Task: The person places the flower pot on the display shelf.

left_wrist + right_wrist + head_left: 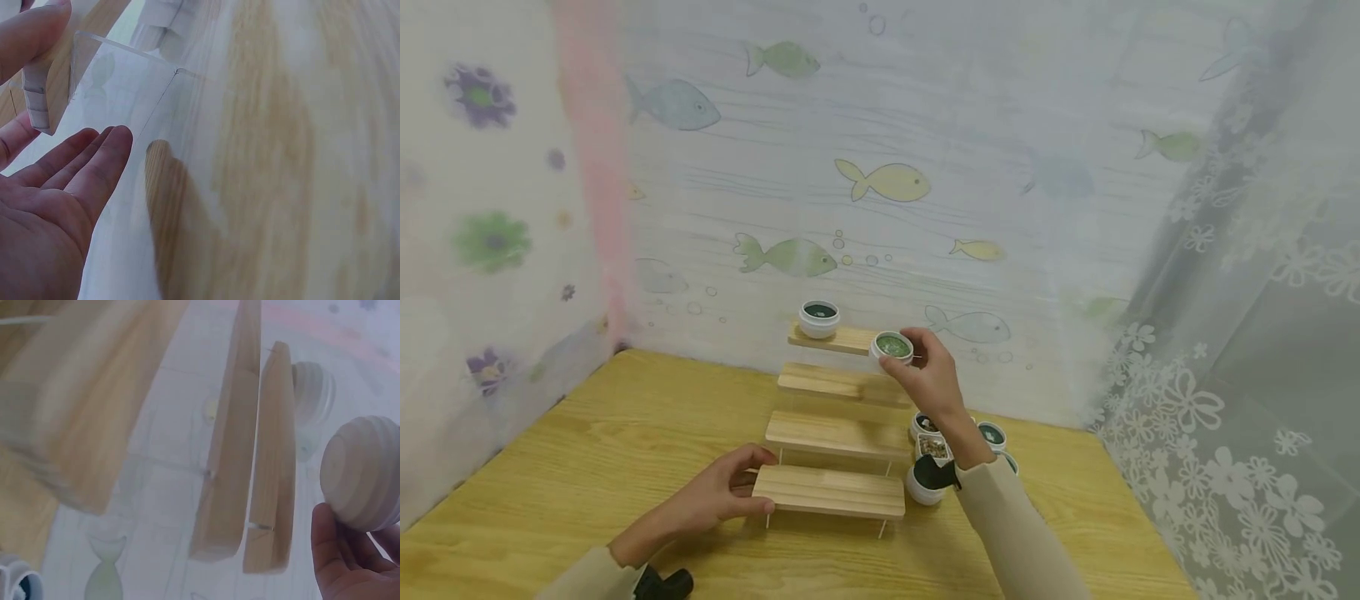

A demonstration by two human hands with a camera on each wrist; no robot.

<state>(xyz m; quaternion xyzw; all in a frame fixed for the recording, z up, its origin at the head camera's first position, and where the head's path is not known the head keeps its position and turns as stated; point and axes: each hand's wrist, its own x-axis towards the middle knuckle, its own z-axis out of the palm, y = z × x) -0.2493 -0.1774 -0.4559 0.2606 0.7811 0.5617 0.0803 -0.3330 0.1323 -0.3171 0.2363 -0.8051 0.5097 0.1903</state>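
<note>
A tiered wooden display stand point(835, 490) has clear supports and several stepped boards. My left hand point(711, 496) holds the left end of its lowest board, thumb at the front edge. In the left wrist view, the other fingers point(100, 169) of that hand stretch out straight beside the clear support point(119, 75). My right hand point(936, 379) grips a small white round bowl point(892, 347) with green contents by its sides, near the right end of the top board point(850, 340). The right wrist view shows this bowl's underside point(359, 475) apart from the boards.
Another white bowl point(819, 318), dark green inside, sits on the top board's left end. Right of the stand, several small bowls point(925, 487) cluster on the wooden table point(647, 417), partly behind my right wrist. A fish-patterned curtain point(880, 125) hangs behind.
</note>
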